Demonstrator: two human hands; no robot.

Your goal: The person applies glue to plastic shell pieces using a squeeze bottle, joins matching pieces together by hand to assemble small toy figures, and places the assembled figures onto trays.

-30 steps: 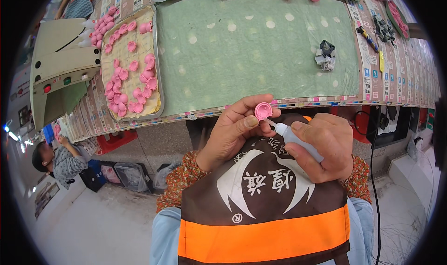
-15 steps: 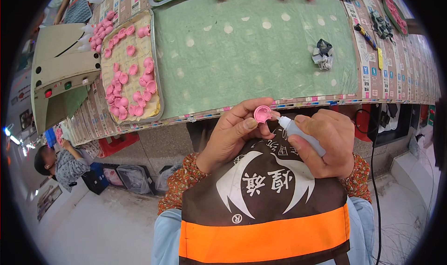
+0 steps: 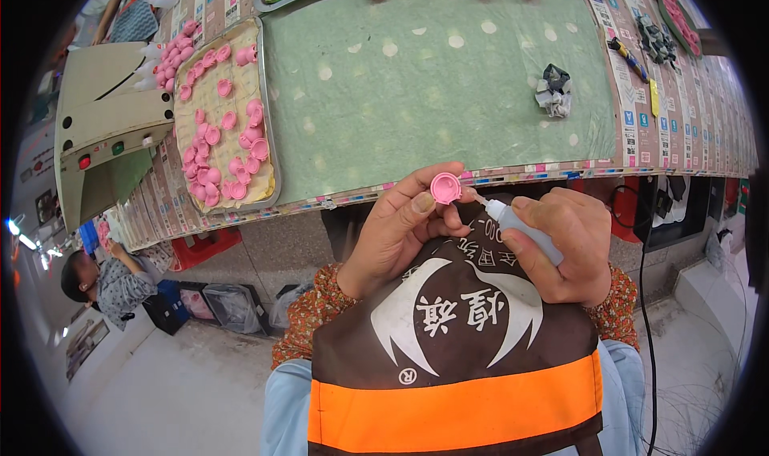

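Just off the table's near edge, my left hand (image 3: pixel 403 220) pinches a small pink hollow plastic piece (image 3: pixel 445 188) between thumb and fingers, its round open side facing up. My right hand (image 3: pixel 565 244) is wrapped round a white squeeze bottle (image 3: pixel 525 230) with a narrow nozzle. The nozzle tip points left and sits close to the rim of the pink piece; whether it touches cannot be made out. Both hands are above the dark apron (image 3: pixel 473 296).
A metal tray (image 3: pixel 271 148) of similar pink pieces lies left, beside a beige machine (image 3: pixel 116 124). Green cloth (image 3: pixel 432 104) covers the table, with a crumpled rag (image 3: pixel 554 92) on it. Several pink pieces line the far edge. A screwdriver-like tool (image 3: pixel 629 60) lies right. Another person (image 3: pixel 108 280) works far left.
The pink piece has moved slightly left and up, turning its open side more upward. The bottle's nozzle has drawn back from inside it, a little to the right.
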